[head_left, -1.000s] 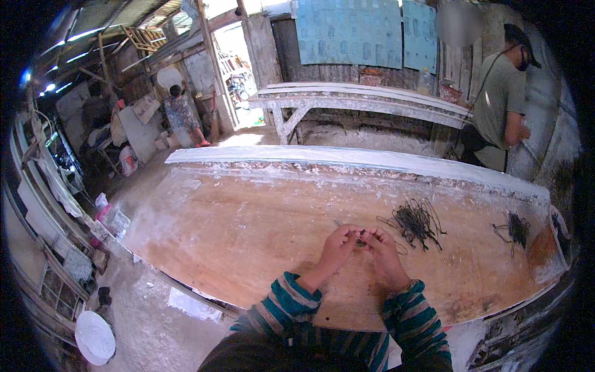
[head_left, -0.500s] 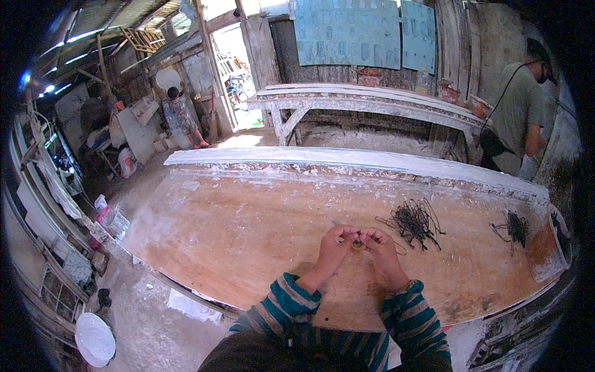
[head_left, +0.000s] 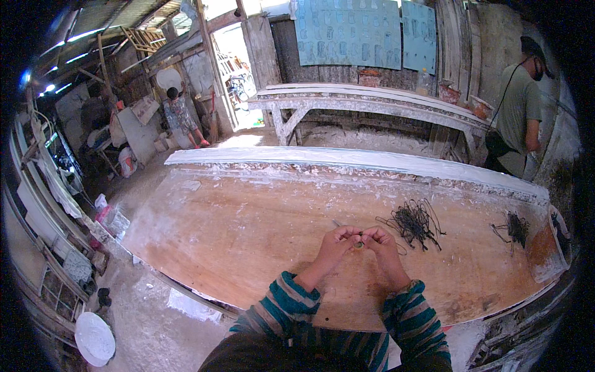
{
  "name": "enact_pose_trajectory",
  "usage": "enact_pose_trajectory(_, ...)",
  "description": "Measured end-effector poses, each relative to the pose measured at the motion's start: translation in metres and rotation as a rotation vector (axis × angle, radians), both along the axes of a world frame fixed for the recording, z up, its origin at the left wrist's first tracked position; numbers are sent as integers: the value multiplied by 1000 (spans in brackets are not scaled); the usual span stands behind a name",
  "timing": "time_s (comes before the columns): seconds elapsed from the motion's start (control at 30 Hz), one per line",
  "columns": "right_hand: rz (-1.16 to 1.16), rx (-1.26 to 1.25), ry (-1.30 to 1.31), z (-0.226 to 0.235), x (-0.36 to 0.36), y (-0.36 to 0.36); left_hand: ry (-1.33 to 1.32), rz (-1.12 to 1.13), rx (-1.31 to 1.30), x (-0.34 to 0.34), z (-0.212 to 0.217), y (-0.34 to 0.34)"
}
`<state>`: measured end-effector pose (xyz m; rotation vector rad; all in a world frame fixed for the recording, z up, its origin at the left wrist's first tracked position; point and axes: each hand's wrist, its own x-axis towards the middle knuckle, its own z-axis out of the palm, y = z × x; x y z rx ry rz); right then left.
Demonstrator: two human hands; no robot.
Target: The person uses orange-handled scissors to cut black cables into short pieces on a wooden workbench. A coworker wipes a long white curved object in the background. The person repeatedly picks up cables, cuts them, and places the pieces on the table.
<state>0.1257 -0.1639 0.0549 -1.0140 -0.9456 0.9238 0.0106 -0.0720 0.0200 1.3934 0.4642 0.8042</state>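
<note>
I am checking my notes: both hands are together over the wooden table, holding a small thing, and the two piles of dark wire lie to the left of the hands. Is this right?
Not quite. In the head view the two piles of dark wire, the nearer pile and the farther pile, lie to the right of the hands, not the left. The rest holds: the left hand and right hand meet over the wooden table, pinching a small thing.

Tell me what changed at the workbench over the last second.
Little at the bench: both hands, left hand and right hand, stay pinched together on a small dark piece above the wooden table. The wire bundles lie unmoved. The person in the green shirt shifted rightward.
</note>
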Motion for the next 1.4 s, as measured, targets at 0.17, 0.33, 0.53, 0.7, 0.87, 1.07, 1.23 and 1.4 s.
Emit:
enact_pose_trajectory(0.17, 4, 11, 50, 4, -4, -3, -3, -54, -30, -3, 5, -1)
enact_pose_trajectory(0.33, -14, 61, -25, -5, -1, 3, -23, -109, -65, -2, 3, 1)
enact_pose_trajectory(0.53, 36, 69, -46, -12, 5, 4, -63, -188, -131, -3, 4, 0)
enact_pose_trajectory(0.7, 21, 68, -75, -15, 7, 5, -61, -196, -197, -1, -1, 2)
enact_pose_trajectory(0.87, 34, 65, -59, -10, 5, 3, -51, -128, -229, -1, 7, -3)
enact_pose_trajectory(1.07, 31, 58, -54, -13, 6, 4, -51, -163, -205, -1, 6, -2)
enact_pose_trajectory(1.23, 23, 21, -65, -11, 4, 4, -28, -132, -150, -2, 0, 5)
enact_pose_trajectory(1.4, 31, 11, -119, -16, 8, 5, -51, -141, -27, 2, -10, 9)
